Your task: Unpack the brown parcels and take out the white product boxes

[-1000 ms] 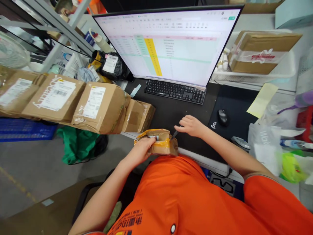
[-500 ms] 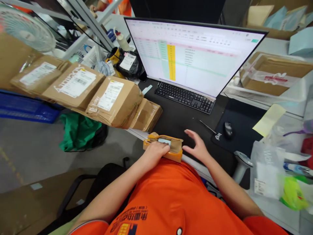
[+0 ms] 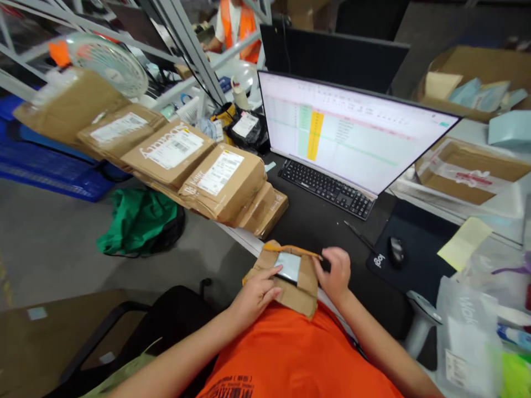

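Observation:
A small cardboard box [image 3: 306, 303], brown inside with orange outer edges, lies unfolded between the desk's front edge and my body. Inside it is a flat, shiny pale-blue item [image 3: 289, 266] with a dark lower edge; its kind is unclear. My left hand [image 3: 257, 293] holds the box at its left side, index finger stretched onto the pale-blue item and thumb on the front flap. At the far right corner, my right hand [image 3: 334, 272] pinches the orange-edged flap [image 3: 296, 250] between bent fingers.
Several labelled cardboard parcels [image 3: 219, 179] are lined up on the left. A monitor [image 3: 352, 132] and keyboard [image 3: 327, 188] stand behind the box. To the right are a mouse [image 3: 396, 251], a thin dark tool [image 3: 359, 235], a barcode scanner [image 3: 421, 320] and a plastic bag [image 3: 468, 331].
The box's front flap has come down toward me, showing more of the pale-blue item. My right hand has gone from spread and apart to gripping the flap. The camera view has shifted.

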Demonstrator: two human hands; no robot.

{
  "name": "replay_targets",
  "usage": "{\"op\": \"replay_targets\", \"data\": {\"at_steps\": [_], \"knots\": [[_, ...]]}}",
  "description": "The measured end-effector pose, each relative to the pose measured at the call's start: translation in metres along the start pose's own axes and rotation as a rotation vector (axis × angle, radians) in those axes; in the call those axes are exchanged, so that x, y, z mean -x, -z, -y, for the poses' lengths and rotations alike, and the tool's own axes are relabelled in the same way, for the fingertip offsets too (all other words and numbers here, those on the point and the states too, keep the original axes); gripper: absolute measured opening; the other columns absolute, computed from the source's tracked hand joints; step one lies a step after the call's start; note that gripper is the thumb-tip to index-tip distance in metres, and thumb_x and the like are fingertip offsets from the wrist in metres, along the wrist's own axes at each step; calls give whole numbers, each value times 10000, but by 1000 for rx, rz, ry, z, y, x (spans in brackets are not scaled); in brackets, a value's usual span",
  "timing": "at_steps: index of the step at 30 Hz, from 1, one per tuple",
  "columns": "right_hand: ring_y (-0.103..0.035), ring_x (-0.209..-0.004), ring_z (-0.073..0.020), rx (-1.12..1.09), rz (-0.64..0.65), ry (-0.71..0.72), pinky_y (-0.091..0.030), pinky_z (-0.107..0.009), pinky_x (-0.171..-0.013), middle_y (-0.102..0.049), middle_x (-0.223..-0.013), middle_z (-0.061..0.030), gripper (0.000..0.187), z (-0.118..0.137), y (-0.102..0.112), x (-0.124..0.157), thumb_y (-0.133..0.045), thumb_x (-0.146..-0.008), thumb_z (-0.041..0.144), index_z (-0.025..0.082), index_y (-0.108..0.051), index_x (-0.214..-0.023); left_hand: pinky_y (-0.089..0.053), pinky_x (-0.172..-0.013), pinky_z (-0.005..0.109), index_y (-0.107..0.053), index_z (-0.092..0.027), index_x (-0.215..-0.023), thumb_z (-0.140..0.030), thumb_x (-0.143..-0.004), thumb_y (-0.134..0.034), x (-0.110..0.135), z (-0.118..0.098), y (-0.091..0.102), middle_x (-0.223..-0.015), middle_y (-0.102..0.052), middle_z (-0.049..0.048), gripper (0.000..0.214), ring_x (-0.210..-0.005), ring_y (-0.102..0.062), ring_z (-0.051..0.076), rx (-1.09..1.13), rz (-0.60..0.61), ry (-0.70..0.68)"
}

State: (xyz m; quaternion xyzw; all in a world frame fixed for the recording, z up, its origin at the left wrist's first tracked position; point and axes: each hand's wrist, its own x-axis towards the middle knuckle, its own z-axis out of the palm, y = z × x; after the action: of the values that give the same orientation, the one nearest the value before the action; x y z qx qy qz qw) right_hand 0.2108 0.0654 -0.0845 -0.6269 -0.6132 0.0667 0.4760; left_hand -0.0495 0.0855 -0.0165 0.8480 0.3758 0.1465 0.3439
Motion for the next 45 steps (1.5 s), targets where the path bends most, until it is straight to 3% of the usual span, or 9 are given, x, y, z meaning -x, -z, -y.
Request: {"op": "replay_targets", "data": {"at_steps": [4, 8, 14, 18, 26, 32, 36, 41, 45], "knots": [[-664, -884, -168, 33, 430, 622, -528, -381, -983, -710, -905, -6, 194, 35, 2, -2, -602, -934, 154, 273, -681, -1067, -575, -958, 445, -708, -177, -999, -284, -903, -660, -26, -21, 11, -1286, -658, 171, 152, -1218, -630, 331, -329, 35, 417], [-659, -960, -233, 258, 846, 519, -535, -377, -915, -706, -937, -67, 188, 61, -3, -31, -732, -886, 353, 175, -718, -944, -602, -760, 450, -631, -88, -1181, -375, -902, -666, -58, -27, 16, -1152, -649, 219, 401, -992, -708, 368, -626, 93, 690], [-689, -930, -227, 415, 1050, 340, -501, -356, -887, -738, -886, -81, 266, 75, 24, -69, -561, -980, 317, 174, -735, -839, -560, -827, 413, -590, -98, -1214, -302, -998, -448, -58, -9, 36, -1043, -742, 190, 330, -998, -736, 351, -521, 231, 619], [-736, -903, -270, 715, 1185, 138, -528, -330, -746, -751, -1010, -121, 285, 81, 34, -69, -679, -862, 194, 165, -694, -1145, -516, -856, 352, -548, -154, -1343, -306, -1007, -387, -39, 12, 50, -1068, -755, 158, 403, -1017, -727, 300, -353, 263, 466], [-668, -1069, -334, 624, 1084, 209, -516, -429, -920, -626, -1261, -210, 715, 55, 35, -46, -825, -712, 211, 104, -551, -1363, -541, -868, 324, -394, -161, -1532, -268, -870, -446, -15, 77, 37, -1152, -717, 105, 673, -978, -683, 217, 307, -51, 368], [-618, -1144, -343, 462, 1072, 295, -482, -464, -998, -666, -1234, -204, 810, 46, 18, -48, -859, -667, 249, 142, -538, -1403, -541, -619, 273, -387, -227, -1528, -494, -851, -587, -9, 99, 17, -1392, -609, 139, 754, -839, -671, 191, 886, -164, 646], [-626, -1097, -339, 434, 1093, 282, -484, -473, -991, -676, -1193, -218, 697, 49, 17, -51, -811, -684, 218, 96, -572, -1328, -576, -854, 407, -348, -234, -1558, -901, -773, -455, 4, 116, -7, -1401, -608, 182, 1036, -1107, -677, 293, 1164, -198, 567], [-551, -1271, -317, 187, 962, 237, -451, -510, -1048, -561, -1390, -203, 755, 25, 43, -43, -665, -770, 220, 147, -407, -1475, -317, -1198, 541, -411, -187, -1533, -931, -431, -726, 7, 135, -29, -1557, -452, 218, 1367, -1469, -392, 394, 895, -16, 219], [-558, -1282, -331, 81, 740, 150, -482, -521, -1040, -575, -1376, -201, 686, -4, 68, -28, -638, -812, 339, 162, -431, -1442, -258, -1229, 544, -358, -168, -1556, -709, -489, -883, -22, 121, -22, -1557, -434, 204, 1307, -1468, -381, 383, 557, -1, 132]]}}
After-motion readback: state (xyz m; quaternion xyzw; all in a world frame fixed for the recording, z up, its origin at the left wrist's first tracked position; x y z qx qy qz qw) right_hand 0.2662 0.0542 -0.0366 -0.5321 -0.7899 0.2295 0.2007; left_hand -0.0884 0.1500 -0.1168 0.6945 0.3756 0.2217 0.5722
